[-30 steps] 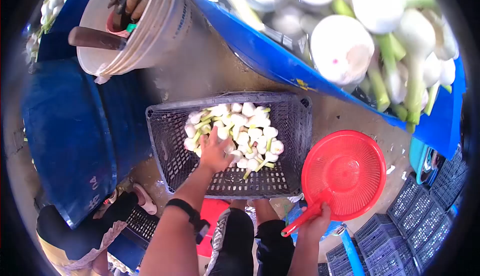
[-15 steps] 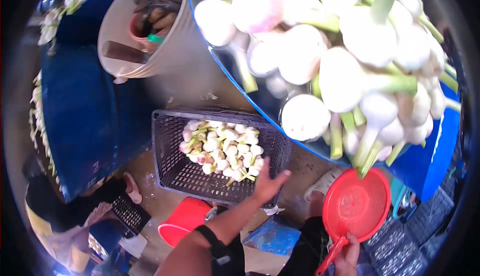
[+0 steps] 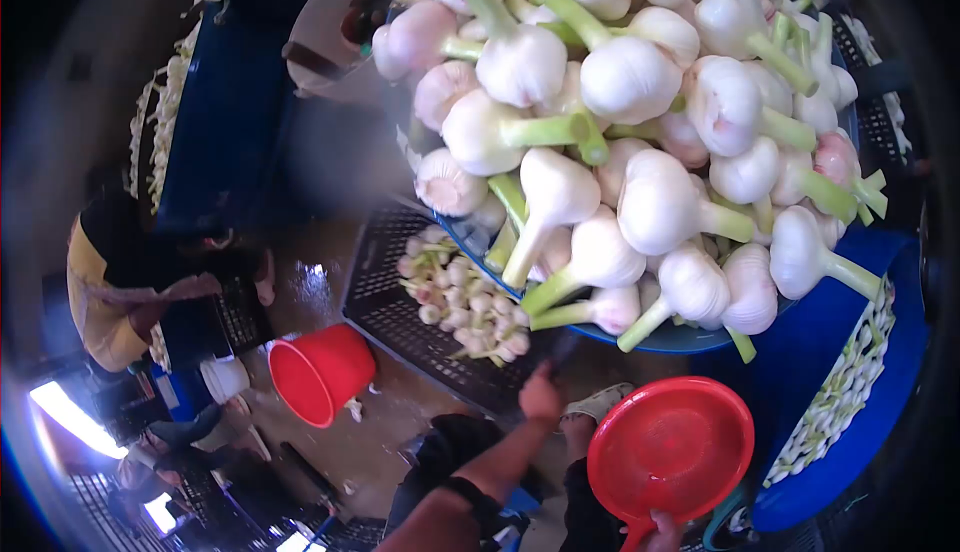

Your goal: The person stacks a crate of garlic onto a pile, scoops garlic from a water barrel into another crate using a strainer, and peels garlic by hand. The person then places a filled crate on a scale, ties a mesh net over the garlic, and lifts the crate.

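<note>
The work area had a wet, brown floor (image 3: 315,297) beneath all containers. At the left of the view, a co-worker in a yellow and dark garment (image 3: 108,302) sat beside a tall dark-blue container (image 3: 220,132). A white plastic bucket (image 3: 320,27) stood at the upper edge, and a bright red plastic bucket (image 3: 325,372) stood on the floor left of centre.

A black, perforated plastic crate (image 3: 385,272) was positioned at the centre, partly hidden by a large blue round tub (image 3: 650,343). The crate contained a pile of trimmed white garlic bulbs (image 3: 465,297). The tub carried a heaped load of large garlic heads with cut green stems (image 3: 660,202). A second blue container with garlic (image 3: 865,452) was located at the lower right.

The left hand (image 3: 541,394), with a black band at its wrist, was at the crate's near right corner; whether its fingers gripped the rim could not be told. The right hand (image 3: 662,532) grasped the handle of a round red plastic strainer (image 3: 672,447), its fingers closed there. The strainer was held below the tub in the view.
</note>
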Demonstrator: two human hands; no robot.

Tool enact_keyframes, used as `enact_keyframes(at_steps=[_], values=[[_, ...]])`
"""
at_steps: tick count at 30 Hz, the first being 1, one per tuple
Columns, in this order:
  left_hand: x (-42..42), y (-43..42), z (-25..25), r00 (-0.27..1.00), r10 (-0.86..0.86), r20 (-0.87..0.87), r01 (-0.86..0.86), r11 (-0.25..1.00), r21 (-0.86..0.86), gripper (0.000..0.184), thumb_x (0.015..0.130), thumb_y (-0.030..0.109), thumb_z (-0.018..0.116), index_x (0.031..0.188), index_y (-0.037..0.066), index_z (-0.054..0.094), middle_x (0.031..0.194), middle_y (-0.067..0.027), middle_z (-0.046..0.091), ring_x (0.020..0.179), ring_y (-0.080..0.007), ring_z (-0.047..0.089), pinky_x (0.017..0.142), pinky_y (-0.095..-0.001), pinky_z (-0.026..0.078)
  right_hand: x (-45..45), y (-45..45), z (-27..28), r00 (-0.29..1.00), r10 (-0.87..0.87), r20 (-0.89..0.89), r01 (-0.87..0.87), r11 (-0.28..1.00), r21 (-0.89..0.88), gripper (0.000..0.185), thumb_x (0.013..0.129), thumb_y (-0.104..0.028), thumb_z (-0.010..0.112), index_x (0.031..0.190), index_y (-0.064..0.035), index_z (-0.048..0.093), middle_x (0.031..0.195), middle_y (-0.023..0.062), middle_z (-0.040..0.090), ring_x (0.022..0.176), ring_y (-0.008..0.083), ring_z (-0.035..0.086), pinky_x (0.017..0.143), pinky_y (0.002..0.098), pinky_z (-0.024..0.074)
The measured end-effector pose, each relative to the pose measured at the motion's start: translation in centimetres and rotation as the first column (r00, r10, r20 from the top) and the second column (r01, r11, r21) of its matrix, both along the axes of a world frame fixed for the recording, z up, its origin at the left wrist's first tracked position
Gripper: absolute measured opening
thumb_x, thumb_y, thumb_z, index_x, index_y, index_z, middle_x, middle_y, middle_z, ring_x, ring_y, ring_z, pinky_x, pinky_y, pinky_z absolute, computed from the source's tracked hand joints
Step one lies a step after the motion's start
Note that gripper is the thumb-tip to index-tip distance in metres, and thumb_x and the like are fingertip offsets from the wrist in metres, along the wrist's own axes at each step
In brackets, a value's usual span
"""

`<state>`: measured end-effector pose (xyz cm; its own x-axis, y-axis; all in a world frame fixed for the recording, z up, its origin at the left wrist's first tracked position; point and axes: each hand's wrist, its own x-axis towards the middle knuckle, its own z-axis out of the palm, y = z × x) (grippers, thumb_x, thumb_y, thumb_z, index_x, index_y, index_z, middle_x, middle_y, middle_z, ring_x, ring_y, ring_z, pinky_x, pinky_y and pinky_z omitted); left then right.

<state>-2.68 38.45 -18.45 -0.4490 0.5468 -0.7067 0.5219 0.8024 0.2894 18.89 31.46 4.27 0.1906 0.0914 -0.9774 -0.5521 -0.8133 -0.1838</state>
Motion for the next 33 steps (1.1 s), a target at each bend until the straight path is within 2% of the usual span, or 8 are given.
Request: enact_keyframes(at_steps=[5,7,13,17,23,28,29,33], values=[[12.6,-2.2,1.3,0.932,0.029,0.362,0.062,0.97,-0.237,0.039,0.084,0.026,0.055,0.119,0.008,0.05,0.106,-0.0216,0.059,0.099,-0.0371,0.057,0.086,-0.0448,0.045,2.8,1.0,2.7,0.973,0.177,0.147,-0.193,0.976,0.097,0.033,0.084,-0.016,0.053,0.114,-0.0028,0.046,0.099,0.0099,0.057,0.077,0.0233,0.059,0.064,0.0361,0.0527],[15.0,-4.7,-0.1,0.876,0.193,0.442,-0.28,0.95,0.14,0.04,0.085,0.026,0.055,0.12,0.006,0.05,0.111,-0.0223,0.057,0.105,-0.0366,0.054,0.089,-0.043,0.043,3.6,0.1,2.9,0.971,0.186,0.153,-0.202,0.975,0.096,0.035,0.083,-0.015,0.053,0.115,-0.0031,0.045,0.1,0.0097,0.056,0.079,0.0235,0.059,0.066,0.037,0.0527],[1.4,-3.0,-4.4,0.955,0.069,-0.288,0.108,0.824,0.556,0.029,0.068,0.006,0.064,0.097,0.006,0.059,0.108,-0.0177,0.055,0.097,-0.0365,0.053,0.085,-0.0443,0.041,-0.7,-2.9,2.3,0.983,-0.043,0.18,0.04,0.999,0.023,0.033,0.085,-0.02,0.052,0.113,-0.0039,0.048,0.092,0.0103,0.058,0.075,0.0247,0.059,0.068,0.0389,0.0524],[-7.0,-1.6,-8.0,0.926,-0.317,-0.205,0.36,0.904,0.23,0.03,0.069,0.007,0.059,0.099,0.009,0.059,0.099,-0.013,0.056,0.093,-0.0339,0.054,0.076,-0.0431,0.047,-3.9,-7.1,0.0,0.962,-0.223,0.157,0.243,0.963,-0.12,0.02,0.086,-0.021,0.052,0.098,-0.0042,0.053,0.077,0.0082,0.059,0.069,0.024,0.059,0.066,0.0382,0.0528],[-8.0,-1.4,-11.1,0.881,-0.424,-0.208,0.463,0.863,0.202,0.034,0.069,0.014,0.066,0.102,0.008,0.058,0.101,-0.0121,0.057,0.093,-0.0333,0.054,0.077,-0.0419,0.049,-4.9,-8.7,-1.7,0.949,-0.281,0.139,0.294,0.952,-0.083,0.022,0.088,-0.023,0.052,0.098,-0.0035,0.053,0.076,0.0077,0.06,0.066,0.0225,0.058,0.064,0.0379,0.0532],[-9.7,-1.7,-12.6,0.735,-0.62,-0.274,0.635,0.772,-0.044,0.016,0.079,0.018,0.056,0.093,0.009,0.059,0.097,-0.01,0.061,0.088,-0.0295,0.059,0.067,-0.0385,0.053,-4.8,-4.9,-3.9,0.969,-0.023,0.244,-0.017,0.986,0.163,0.03,0.078,-0.014,0.058,0.105,-0.0033,0.05,0.082,0.0099,0.06,0.059,0.0209,0.059,0.044,0.0302,0.051],[-10.4,-1.1,-12.7,0.702,-0.671,-0.238,0.63,0.741,-0.232,0.016,0.082,0.019,0.052,0.091,0.008,0.059,0.093,-0.0109,0.061,0.087,-0.0282,0.061,0.062,-0.038,0.054,-4.6,-4.4,-4.5,0.969,-0.023,0.246,-0.019,0.986,0.168,0.03,0.078,-0.014,0.058,0.105,-0.0033,0.05,0.082,0.0099,0.06,0.059,0.0209,0.059,0.044,0.0302,0.051],[-14.0,0.1,-10.1,0.866,-0.456,-0.204,0.438,0.889,-0.131,0.021,0.082,0.019,0.051,0.097,0.006,0.058,0.092,-0.0146,0.063,0.092,-0.0319,0.059,0.073,-0.0407,0.051,-3.4,-1.3,-8.3,0.857,0.431,0.281,-0.466,0.882,0.069,0.041,0.078,0.006,0.054,0.117,0.0019,0.044,0.098,0.0118,0.058,0.08,0.0222,0.061,0.063,0.0349,0.0528]])
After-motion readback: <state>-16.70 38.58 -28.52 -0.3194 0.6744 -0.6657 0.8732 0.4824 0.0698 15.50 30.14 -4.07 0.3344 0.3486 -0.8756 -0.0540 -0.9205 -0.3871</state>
